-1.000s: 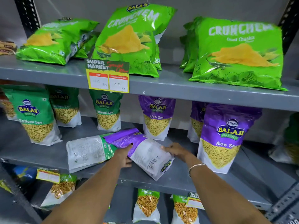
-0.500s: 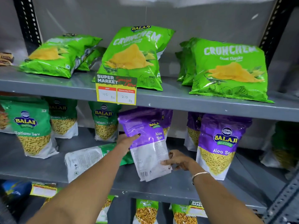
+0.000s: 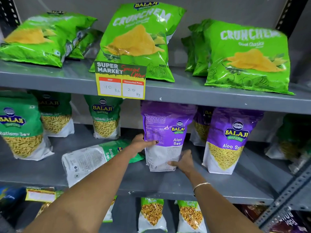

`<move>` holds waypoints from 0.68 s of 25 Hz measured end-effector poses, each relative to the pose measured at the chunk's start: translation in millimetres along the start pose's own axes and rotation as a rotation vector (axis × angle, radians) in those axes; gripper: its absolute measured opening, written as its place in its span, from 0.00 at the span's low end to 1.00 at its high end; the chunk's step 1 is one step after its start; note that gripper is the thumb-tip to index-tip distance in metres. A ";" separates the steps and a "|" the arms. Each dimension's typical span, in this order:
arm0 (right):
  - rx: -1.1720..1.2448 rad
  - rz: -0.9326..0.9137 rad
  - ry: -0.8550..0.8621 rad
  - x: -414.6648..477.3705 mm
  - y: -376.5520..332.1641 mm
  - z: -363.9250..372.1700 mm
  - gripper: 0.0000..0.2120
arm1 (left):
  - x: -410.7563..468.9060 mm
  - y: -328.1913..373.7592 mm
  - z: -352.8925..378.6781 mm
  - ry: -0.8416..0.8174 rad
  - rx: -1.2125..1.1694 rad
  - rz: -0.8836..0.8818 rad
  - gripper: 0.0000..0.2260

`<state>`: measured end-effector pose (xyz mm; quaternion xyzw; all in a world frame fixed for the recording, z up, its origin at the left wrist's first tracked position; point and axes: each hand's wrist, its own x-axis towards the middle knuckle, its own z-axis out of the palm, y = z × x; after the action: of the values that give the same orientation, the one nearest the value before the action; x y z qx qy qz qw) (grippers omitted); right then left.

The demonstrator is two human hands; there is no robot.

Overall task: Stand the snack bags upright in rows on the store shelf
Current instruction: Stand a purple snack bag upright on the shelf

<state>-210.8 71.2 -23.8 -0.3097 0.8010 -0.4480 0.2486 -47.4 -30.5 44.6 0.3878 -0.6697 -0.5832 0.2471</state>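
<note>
- Left hand [image 3: 140, 143] reaches in, fingers wrapped round the left edge of the purple Aloo Sev bag [image 3: 165, 132], gripping it at mid-height.
- Right hand [image 3: 184, 161] cups that bag's lower right corner, fingers closed on it.
- The bag stands upright on the middle shelf [image 3: 168, 184].
- Left of it a green Ratlami Sev bag [image 3: 94, 158] lies flat.
- Right of it another Aloo Sev pouch [image 3: 230, 140] stands close beside.

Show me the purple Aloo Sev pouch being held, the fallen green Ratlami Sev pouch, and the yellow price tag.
purple Aloo Sev pouch [image 3: 165, 132], head view, upper back panel.
fallen green Ratlami Sev pouch [image 3: 84, 161], head view, white back.
yellow price tag [image 3: 120, 81], head view, centre.
</note>
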 end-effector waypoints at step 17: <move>0.031 -0.072 -0.207 -7.8 -0.2 32.2 0.50 | 0.0 -22.1 7.9 -0.108 0.072 -0.163 0.27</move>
<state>-183.6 58.5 -38.0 -0.3790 0.7523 -0.4346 0.3187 -48.5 -26.2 21.6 0.4175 -0.6689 -0.5969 0.1481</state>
